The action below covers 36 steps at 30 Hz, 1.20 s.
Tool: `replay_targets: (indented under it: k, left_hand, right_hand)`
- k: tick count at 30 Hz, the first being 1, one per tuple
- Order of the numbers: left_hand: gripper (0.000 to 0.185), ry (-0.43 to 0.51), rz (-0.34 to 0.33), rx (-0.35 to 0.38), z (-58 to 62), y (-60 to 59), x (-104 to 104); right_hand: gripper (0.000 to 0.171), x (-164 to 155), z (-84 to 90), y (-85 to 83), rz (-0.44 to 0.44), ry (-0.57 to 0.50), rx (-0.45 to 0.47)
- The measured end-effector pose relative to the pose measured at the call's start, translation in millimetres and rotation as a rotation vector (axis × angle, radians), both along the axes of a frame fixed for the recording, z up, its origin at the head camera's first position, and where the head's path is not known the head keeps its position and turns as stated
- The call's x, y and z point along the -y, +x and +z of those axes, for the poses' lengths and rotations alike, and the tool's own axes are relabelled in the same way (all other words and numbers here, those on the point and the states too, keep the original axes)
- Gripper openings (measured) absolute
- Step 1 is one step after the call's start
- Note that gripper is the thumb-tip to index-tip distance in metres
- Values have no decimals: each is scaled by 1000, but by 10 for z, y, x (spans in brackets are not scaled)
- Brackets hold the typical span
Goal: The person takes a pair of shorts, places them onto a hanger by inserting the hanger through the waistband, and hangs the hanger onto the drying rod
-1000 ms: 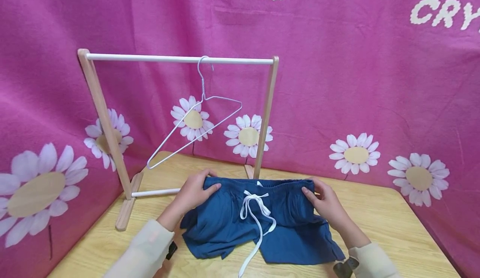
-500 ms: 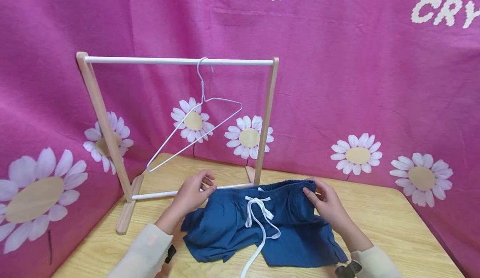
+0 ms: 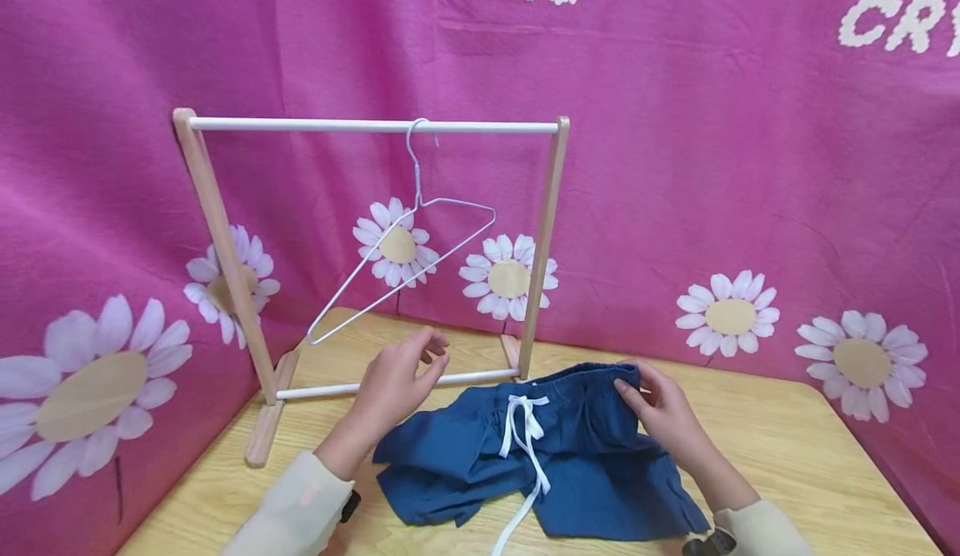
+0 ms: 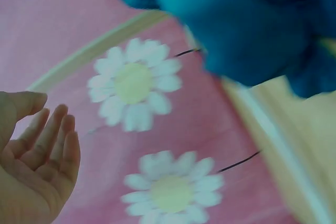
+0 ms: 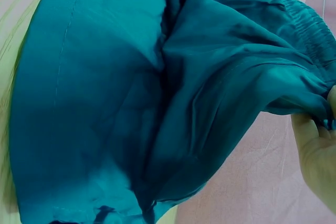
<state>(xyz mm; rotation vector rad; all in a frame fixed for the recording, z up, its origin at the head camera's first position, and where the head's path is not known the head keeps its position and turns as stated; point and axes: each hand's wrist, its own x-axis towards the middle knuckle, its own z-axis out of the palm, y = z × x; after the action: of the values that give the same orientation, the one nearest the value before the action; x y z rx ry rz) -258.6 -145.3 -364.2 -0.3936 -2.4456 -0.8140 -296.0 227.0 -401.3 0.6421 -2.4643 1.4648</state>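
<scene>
Dark blue shorts with a white drawstring lie partly on the wooden table, their right waistband corner raised. My right hand pinches that corner between thumb and fingers; the right wrist view shows the same grip at its right edge, with the shorts filling most of the picture. My left hand is off the fabric, above and left of the waistband, fingers loosely bent. In the left wrist view nothing lies between the thumb and fingers of the left hand.
A wooden rack with a white top bar stands behind the shorts, at the left. From the bar hangs a white wire hanger. Pink cloth with daisies backs the table.
My left hand has let go of the left waistband corner and lifted slightly away. The left side of the shorts has sunk toward the table. My right hand keeps its pinch.
</scene>
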Motion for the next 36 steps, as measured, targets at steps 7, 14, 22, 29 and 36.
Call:
replay_targets:
  k: [7,14,22,29,36]
  left_hand:
    - [21,-54,19,-297,544,108,58]
    - [25,37,92,-516,919,-89,316]
    - [30,92,196,-439,989,-249,479]
    - [20,138,217,-434,975,-347,565]
    - [15,140,217,-431,993,-431,596]
  right_hand:
    - [25,42,-21,-10,-10,-1,-17]
    - [24,17,-34,-8,1,-18,12]
    - [28,0,-41,-9,10,-40,35]
    - [28,-1,-49,-6,1,-14,25]
    - [27,-24,-68,-15,2,-17,6]
